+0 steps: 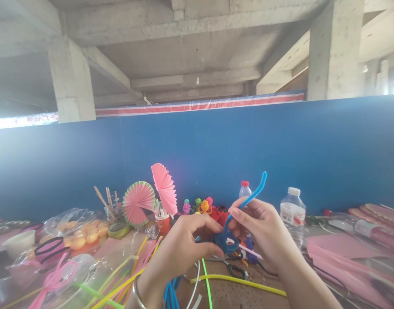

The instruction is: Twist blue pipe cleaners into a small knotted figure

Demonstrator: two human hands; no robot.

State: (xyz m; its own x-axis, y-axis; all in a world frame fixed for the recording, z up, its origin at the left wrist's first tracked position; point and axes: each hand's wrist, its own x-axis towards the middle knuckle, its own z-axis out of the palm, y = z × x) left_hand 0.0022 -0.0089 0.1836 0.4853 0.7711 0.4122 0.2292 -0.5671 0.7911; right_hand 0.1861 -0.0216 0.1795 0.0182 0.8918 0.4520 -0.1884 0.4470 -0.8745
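Note:
A blue pipe cleaner (257, 189) rises from between the thumb and fingers of my right hand (258, 225), its free end bent up toward the right. Its lower part is coiled into a blue bundle (227, 242) just below the fingertips. My left hand (190, 240) pinches the left side of that coil with thumb and forefinger. Parts of the coil are hidden by the fingers. Below the hands, a yellow pipe cleaner (242, 281) and a green one (207, 285) lie on the table. More blue pipe cleaners (172, 294) lie beside my left wrist.
Pink paper fans (164, 186) stand in a red cup (163, 224). Left of them lies a bag of orange balls (87, 234). A clear bottle (292, 210) stands at the right near pink sheets (341, 262). A blue partition (216, 146) rises behind the table.

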